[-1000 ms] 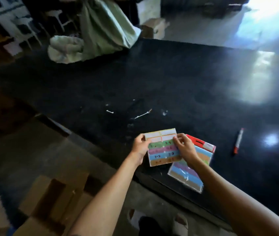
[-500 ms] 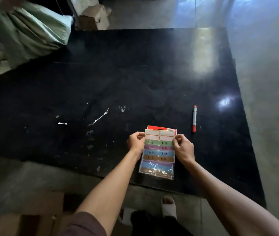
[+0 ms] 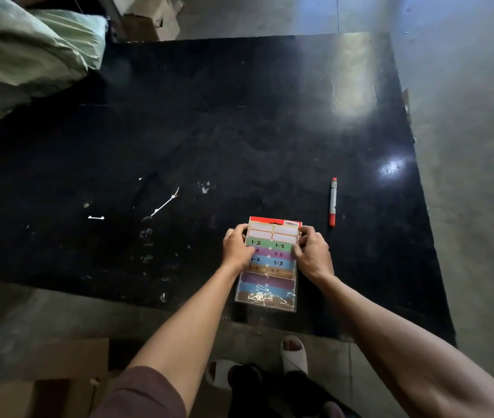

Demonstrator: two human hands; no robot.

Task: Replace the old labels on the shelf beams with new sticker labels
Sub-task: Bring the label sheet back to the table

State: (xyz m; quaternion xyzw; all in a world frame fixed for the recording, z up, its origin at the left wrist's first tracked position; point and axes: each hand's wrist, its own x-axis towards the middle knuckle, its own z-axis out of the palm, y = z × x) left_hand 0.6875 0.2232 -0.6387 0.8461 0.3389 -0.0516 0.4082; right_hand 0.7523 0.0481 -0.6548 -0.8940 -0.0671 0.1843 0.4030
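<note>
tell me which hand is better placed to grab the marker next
Right. The marker lies on the black board just beyond and right of the right hand. The left hand grips the sticker sheet's far side.

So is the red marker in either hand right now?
No, the red marker lies on the black board, apart from both hands.

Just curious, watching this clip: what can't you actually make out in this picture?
Head view only:
- Sticker pack: upper part hidden under the label sheet.
- Sheet's left edge writing: covered by the left hand; brown row too blurred.
- Marker: print too small.
- Shelf beams: not in frame.
</note>
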